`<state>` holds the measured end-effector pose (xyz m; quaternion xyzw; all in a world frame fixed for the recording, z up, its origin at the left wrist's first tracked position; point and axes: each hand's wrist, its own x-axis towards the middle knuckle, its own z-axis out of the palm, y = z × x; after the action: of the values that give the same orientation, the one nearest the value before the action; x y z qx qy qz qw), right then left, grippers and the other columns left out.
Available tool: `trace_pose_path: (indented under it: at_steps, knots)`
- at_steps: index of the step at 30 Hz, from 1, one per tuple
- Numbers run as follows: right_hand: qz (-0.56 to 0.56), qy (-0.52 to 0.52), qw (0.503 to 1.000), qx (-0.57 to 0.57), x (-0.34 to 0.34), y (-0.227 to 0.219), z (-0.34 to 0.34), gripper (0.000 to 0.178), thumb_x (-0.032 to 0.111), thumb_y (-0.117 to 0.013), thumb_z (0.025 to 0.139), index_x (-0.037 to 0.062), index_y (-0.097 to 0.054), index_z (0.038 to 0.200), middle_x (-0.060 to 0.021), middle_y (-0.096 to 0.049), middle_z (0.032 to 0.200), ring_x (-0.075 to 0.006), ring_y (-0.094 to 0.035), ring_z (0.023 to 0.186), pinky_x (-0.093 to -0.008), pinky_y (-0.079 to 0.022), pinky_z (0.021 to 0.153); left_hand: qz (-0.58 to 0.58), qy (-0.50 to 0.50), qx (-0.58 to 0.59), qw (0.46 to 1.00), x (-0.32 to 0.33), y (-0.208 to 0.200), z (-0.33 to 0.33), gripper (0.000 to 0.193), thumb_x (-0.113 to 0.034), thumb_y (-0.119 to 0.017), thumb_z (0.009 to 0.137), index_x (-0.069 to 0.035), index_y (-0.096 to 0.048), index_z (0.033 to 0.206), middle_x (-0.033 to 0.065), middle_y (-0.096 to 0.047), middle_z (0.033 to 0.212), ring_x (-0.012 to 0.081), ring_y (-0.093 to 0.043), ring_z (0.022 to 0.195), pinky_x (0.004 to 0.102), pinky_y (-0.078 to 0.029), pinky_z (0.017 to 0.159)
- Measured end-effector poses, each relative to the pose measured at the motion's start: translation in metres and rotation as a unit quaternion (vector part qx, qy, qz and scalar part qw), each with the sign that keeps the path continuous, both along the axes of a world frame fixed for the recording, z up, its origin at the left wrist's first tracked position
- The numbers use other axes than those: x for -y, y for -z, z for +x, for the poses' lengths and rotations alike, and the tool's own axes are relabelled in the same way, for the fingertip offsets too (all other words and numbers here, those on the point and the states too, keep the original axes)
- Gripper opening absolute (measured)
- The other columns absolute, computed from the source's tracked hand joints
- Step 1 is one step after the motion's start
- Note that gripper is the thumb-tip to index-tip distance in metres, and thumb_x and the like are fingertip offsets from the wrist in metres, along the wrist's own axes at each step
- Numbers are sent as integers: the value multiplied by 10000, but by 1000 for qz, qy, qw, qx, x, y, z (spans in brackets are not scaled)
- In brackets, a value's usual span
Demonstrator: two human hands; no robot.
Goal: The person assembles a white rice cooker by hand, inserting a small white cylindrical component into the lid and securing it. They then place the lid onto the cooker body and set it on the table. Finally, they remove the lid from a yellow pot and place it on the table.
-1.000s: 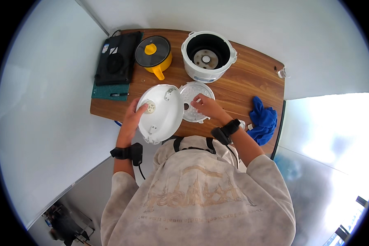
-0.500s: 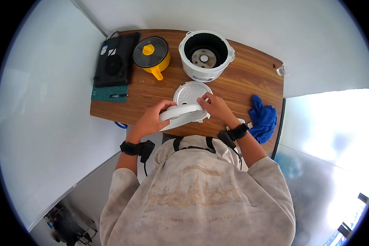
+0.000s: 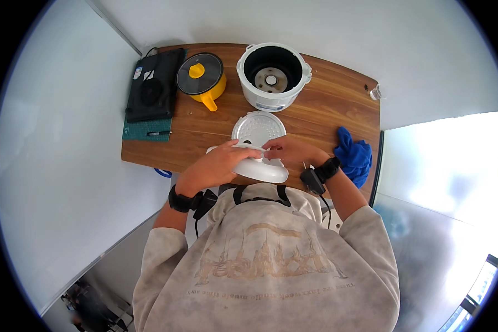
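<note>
Near the table's front edge lies a white rice cooker lid [image 3: 260, 126], its round face dotted with small bumps or holes. A smooth, curved white part [image 3: 263, 171] of the lid lies on the side toward me. My left hand [image 3: 220, 164] rests across the lid with its fingers stretched out to the right. From the other side my right hand [image 3: 292, 150] reaches in, thumb and forefinger bent together at the lid's middle; what is between them is hidden. Behind the lid stands the white rice cooker body [image 3: 271, 102], open at the top, its dark inside showing a round heating plate.
Left of the cooker is a yellow pot [image 3: 213, 94] with a glass lid. A black flat appliance [image 3: 155, 88] and a green cutting mat [image 3: 135, 130] with a pen [image 3: 159, 133] lie farther left. On the right are a blue cloth [image 3: 353, 157] and a small clear cup [image 3: 375, 92].
The curved white part has swung down toward me from its raised position. My left hand has slid rightward over the lid and its fingers have straightened; my right hand has dropped slightly nearer me.
</note>
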<state>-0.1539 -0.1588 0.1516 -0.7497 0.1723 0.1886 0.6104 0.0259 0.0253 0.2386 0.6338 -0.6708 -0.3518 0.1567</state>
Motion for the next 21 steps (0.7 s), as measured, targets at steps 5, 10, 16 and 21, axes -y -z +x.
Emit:
trace_pose_path:
  at_steps: [5,10,16,21]
  knots:
    - [98,28,994,35,-6,28,6,432,309,-652,936,-7,-605,1227,-89,-680,1002,-144,-582,922,-301,-464,819,-16,16,10,1000,-3,9,0,599,51,-770,694,-188,-635,1227,24,-628,1320,333,-526,1285,479,-365,1137]
    - [58,-5,998,18,-9,11,-2,336,211,-670,936,0,-578,1181,-49,-667,998,-100,-590,906,-270,-480,789,-120,19,88,989,-17,19,8,566,-4,-784,703,-172,-627,1220,54,-583,1376,326,-516,1292,493,-323,1159]
    - [-43,130,990,41,-3,22,-39,413,279,-766,830,4,-611,1096,-125,-677,930,-226,-631,839,-356,-494,759,-95,-180,8,979,-30,39,31,496,2,-667,809,-146,-585,1275,156,-538,1384,322,-504,1298,436,-375,1115]
    - [-196,147,970,-9,-4,26,-48,444,303,-792,771,21,-616,1064,-161,-682,891,-312,-661,809,-407,-510,733,38,-350,-91,931,-33,121,78,364,-128,-608,924,-81,-567,1282,156,-612,1251,299,-598,1163,386,-502,945]
